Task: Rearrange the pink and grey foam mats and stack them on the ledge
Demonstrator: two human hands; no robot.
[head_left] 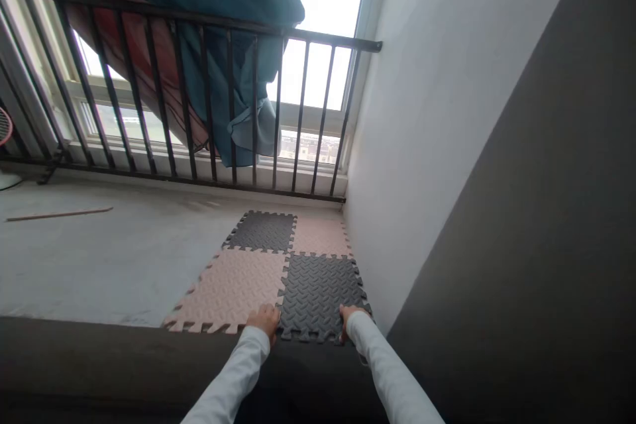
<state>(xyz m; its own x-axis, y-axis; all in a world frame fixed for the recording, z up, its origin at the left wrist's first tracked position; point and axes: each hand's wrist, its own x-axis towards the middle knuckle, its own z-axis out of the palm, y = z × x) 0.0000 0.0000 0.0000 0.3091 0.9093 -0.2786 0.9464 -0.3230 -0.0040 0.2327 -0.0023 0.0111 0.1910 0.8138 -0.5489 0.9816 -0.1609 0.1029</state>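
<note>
Both hands rest on the near edge of the dark tile, a black foam mat piece lying flat on the floor just beside the white wall. The left hand sits at the tile's near left corner, right on the seam with the pink tile, fingers curled down onto the edge; whether they grip it or only press cannot be told. The right hand is at the tile's near right corner, fingers bent over the toothed edge, touching it. Beyond the dark tile lie a second pink tile and a second dark one, all four interlocked. Farther beyond stands a black railing with teal cloth draped over it. A wooden strip lies well left of the tiles.
</note>
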